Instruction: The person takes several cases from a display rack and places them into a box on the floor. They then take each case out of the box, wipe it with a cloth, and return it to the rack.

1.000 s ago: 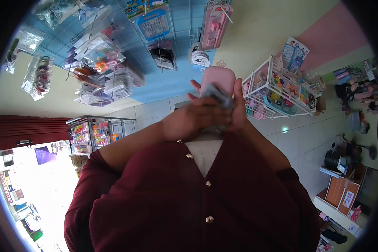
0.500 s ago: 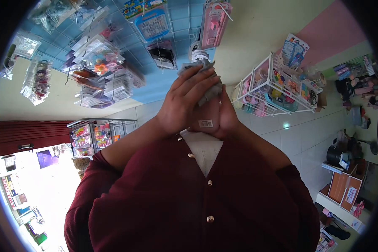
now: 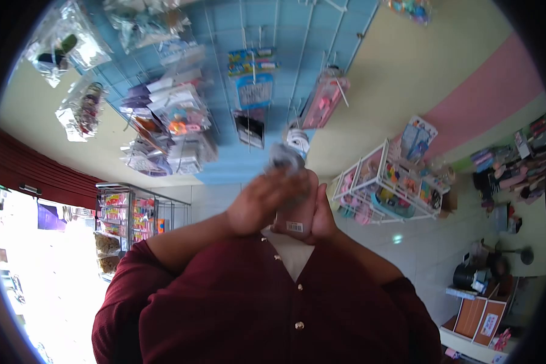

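Blue wire grid (image 3: pixel 224 36) covers the wall beyond both hands, hung with packets: clear-bagged accessories (image 3: pixel 182 115) beyond and to the left of the left hand, a blue packet (image 3: pixel 253 91) and a black item (image 3: pixel 249 130) farther off almost straight ahead of it, and a pink boxed set (image 3: pixel 326 100) beyond the right hand. Between these and the wearer, in front of a dark red cardigan (image 3: pixel 224 309) with gold-coloured buttons, the two hands meet at a flat pink case (image 3: pixel 296 209) with rounded corners. The right hand (image 3: pixel 325 218) grips it along its right side, thumb lying up that edge, the other fingers mostly hidden behind. Blurred, the left hand (image 3: pixel 267 197) lies across the case's left and upper part, fingers bent over a bunched grey cloth (image 3: pixel 285 156) that sticks out past the fingertips; whether the cloth touches the case is hidden. Below the left hand's fingers, a white barcode label (image 3: pixel 294 227) shows on the case's near end. To the right of the right hand, well apart, stands a white wire rack (image 3: pixel 380 176) loaded with colourful small goods. Far to the left of the left hand are a metal display rack (image 3: pixel 129 218), dark red slats (image 3: pixel 42 167) and a glaring bright opening (image 3: pixel 48 273).
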Demonstrator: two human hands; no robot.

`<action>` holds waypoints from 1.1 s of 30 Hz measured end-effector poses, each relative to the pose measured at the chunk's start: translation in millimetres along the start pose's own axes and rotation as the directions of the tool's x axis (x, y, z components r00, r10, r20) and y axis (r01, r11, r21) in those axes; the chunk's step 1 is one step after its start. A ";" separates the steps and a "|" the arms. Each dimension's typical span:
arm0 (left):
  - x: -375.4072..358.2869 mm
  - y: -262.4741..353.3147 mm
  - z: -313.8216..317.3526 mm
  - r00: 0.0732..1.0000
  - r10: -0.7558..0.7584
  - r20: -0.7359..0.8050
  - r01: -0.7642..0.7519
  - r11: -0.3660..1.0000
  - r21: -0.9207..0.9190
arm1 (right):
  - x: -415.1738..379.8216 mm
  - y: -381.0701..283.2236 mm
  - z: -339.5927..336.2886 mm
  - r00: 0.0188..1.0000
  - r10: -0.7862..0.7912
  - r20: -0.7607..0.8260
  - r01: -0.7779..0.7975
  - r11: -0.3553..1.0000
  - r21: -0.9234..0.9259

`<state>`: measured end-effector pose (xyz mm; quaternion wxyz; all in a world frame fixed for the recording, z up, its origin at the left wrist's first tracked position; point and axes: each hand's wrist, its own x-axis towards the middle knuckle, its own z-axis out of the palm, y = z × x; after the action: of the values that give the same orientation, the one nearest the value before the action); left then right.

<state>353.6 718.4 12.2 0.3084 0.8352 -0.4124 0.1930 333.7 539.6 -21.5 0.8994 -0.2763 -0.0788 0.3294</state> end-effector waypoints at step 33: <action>-571.5 -67.1 -19.5 -0.437 -0.634 0.638 0.676 0.236 0.698 | 9.5 -70.7 55.4 0.730 -0.581 -0.359 0.394 0.787 -0.475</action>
<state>71.9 1088.7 -327.0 0.0588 0.8040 0.1147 -0.5805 361.9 525.8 63.2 0.8759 -0.4814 0.0190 -0.0247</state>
